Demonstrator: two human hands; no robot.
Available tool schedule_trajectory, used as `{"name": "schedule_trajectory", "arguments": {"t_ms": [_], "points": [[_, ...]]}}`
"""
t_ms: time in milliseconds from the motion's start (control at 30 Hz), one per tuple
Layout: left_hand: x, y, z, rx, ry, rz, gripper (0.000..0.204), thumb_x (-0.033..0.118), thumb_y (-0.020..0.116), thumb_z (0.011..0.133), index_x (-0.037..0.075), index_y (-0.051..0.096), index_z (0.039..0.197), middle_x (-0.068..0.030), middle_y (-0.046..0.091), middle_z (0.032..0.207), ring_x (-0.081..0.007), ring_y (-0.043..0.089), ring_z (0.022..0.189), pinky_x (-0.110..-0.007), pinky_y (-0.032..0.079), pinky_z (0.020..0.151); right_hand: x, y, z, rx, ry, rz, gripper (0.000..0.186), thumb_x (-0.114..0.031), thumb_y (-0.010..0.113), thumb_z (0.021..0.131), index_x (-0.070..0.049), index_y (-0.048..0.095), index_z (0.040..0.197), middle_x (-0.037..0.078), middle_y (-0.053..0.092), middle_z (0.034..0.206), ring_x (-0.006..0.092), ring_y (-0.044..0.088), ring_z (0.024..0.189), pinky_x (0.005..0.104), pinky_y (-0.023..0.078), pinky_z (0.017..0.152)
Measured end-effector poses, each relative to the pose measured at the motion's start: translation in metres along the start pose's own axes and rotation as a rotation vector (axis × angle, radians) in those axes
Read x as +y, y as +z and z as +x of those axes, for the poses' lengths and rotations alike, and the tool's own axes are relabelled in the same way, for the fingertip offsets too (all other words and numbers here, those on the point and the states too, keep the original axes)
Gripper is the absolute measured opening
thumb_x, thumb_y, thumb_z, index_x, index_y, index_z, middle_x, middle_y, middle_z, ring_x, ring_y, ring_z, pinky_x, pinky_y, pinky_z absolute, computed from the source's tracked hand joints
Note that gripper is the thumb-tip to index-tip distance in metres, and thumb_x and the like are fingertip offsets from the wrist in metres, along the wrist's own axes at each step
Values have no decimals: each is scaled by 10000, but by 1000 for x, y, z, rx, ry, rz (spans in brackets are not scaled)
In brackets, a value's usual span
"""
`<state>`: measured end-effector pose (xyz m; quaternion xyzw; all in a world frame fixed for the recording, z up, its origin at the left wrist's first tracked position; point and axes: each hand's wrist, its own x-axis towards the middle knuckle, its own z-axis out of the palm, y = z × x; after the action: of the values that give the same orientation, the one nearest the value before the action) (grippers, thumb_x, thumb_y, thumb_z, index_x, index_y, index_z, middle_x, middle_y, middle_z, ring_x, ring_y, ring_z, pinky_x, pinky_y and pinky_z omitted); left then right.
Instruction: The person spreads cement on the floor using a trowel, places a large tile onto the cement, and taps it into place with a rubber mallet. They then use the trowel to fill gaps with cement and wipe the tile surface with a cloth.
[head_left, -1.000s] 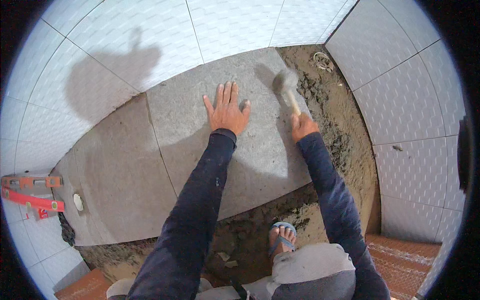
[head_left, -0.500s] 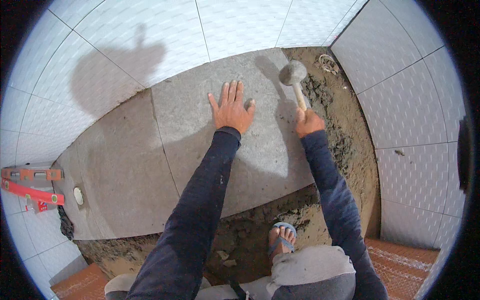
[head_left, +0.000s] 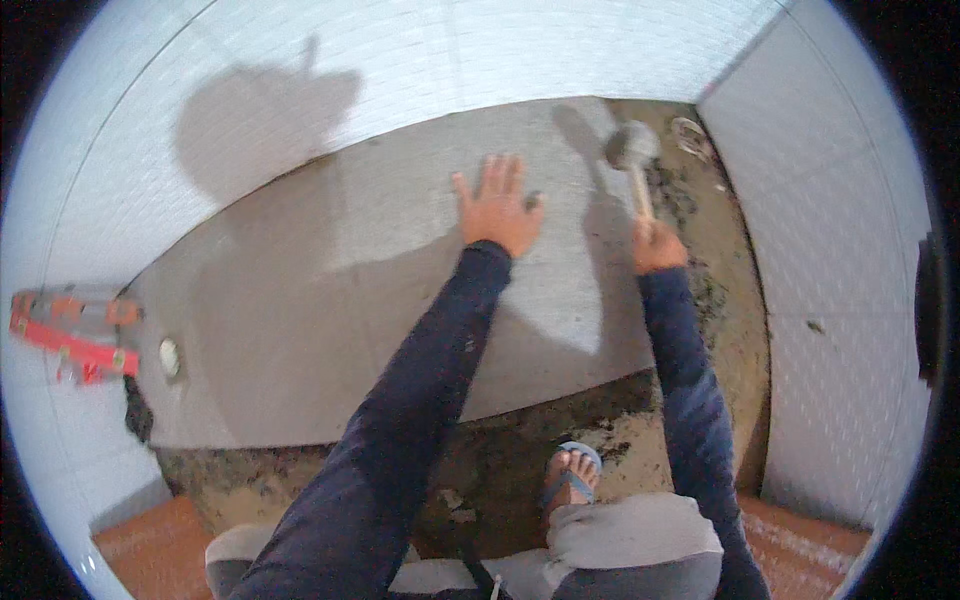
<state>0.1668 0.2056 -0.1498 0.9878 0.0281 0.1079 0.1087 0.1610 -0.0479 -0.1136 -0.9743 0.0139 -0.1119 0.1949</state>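
Observation:
My left hand [head_left: 500,208] lies flat with fingers spread on a large grey floor tile [head_left: 420,370]. In my right hand [head_left: 658,246] is the pale wooden handle of a rubber mallet [head_left: 632,148]. Its grey, rounded head is raised over the tile's right edge and throws a shadow on the tile. The view is blurred, so the joint between the grey tiles barely shows.
Wet mortar and sand [head_left: 735,290] border the tile on the right and along the near side. White textured wall tiles [head_left: 480,50] rise behind. At the left are spirit levels [head_left: 75,340] and a whitish round piece [head_left: 170,357]. Reddish-brown tiles [head_left: 160,555] lie near.
The whole view has shifted, so hands and tile appear farther right, and it has blurred. My left hand stays flat on the tile; the mallet remains raised in my right hand.

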Motion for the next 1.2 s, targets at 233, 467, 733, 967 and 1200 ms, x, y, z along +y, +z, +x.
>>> {"name": "schedule_trajectory", "arguments": {"t_ms": [233,467,733,967,1200], "points": [[-72,-44,-57,15,-129,2,712,519,454,948,128,329,1530,-122,293,1593,-271,215,1493,-608,85,1183,-18,-19,-61,-190,147,593,365,-348,521,1004,-29,582,837,149,549,623,272,561,559,395,445,558],[-94,-50,-82,43,-213,-3,741,528,457,943,108,310,1536,-130,286,1595,-276,221,1490,-602,91,1182,-71,21,-41,-270,-336,-8,341,-342,525,999,-23,563,884,213,591,643,414,618,599,477,466,544],[-97,-46,-83,93,-263,-3,799,524,468,935,11,290,1521,-146,288,1591,-283,224,1488,-565,97,1193,-126,42,-25,-260,-351,248,399,-400,525,979,-10,569,913,249,624,694,477,627,643,531,483,576],[-96,-41,-83,140,-261,-4,807,517,485,930,-16,303,1508,-159,315,1576,-294,240,1482,-555,112,1193,-145,57,-16,-246,-429,169,391,-409,503,984,-27,574,944,246,630,696,471,636,675,531,491,615],[-94,-43,-83,149,-265,1,798,504,493,932,-22,308,1503,-165,319,1573,-303,249,1478,-559,120,1191,-152,61,-13,-381,-327,134,438,-443,493,975,-27,617,1034,268,657,805,481,650,786,547,513,700]]}}
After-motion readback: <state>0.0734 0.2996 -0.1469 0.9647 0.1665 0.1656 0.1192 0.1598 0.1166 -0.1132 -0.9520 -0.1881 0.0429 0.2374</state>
